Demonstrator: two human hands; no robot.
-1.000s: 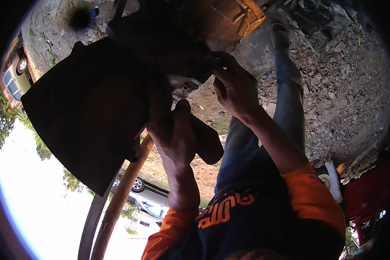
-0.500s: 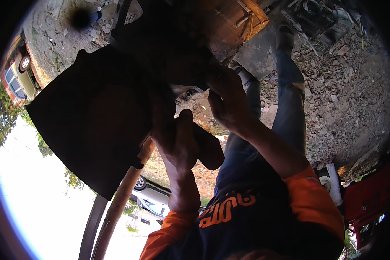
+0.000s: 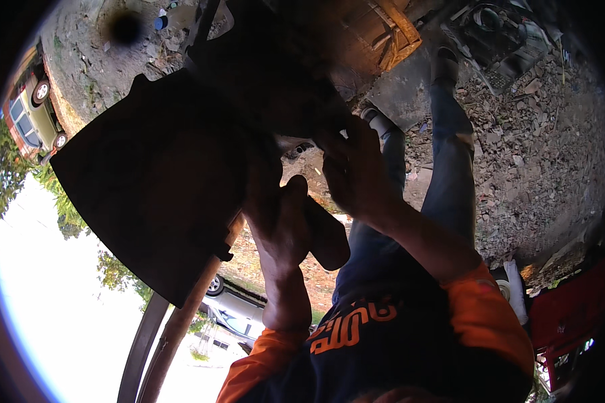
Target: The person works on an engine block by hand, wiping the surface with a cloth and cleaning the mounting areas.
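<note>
A broad, dark panel (image 3: 148,188), shaped like a hand-held welding shield, fills the upper left and is mostly in shadow. From its near side sticks out a stubby rounded handle (image 3: 326,235). My left hand (image 3: 279,225) is closed around that handle, thumb up along it. My right hand (image 3: 359,168) is bent, with curled fingers at the edge of a dark block-like mass (image 3: 282,94) above. Deep shade hides what those fingers pinch, and where the panel ends and the dark mass begins.
Rubble (image 3: 517,154) covers the ground at right. A wooden frame (image 3: 400,37) and a metal frame (image 3: 494,40) lie beyond my feet. A brown post (image 3: 181,329) rises at lower left. Parked cars, one silver (image 3: 238,312) and one beige (image 3: 37,114), stand behind; something red (image 3: 571,309) is at right.
The dark panel has shifted slightly right and down in view. My right hand's fingers have moved a little at the dark edge; my left hand keeps its grip on the handle.
</note>
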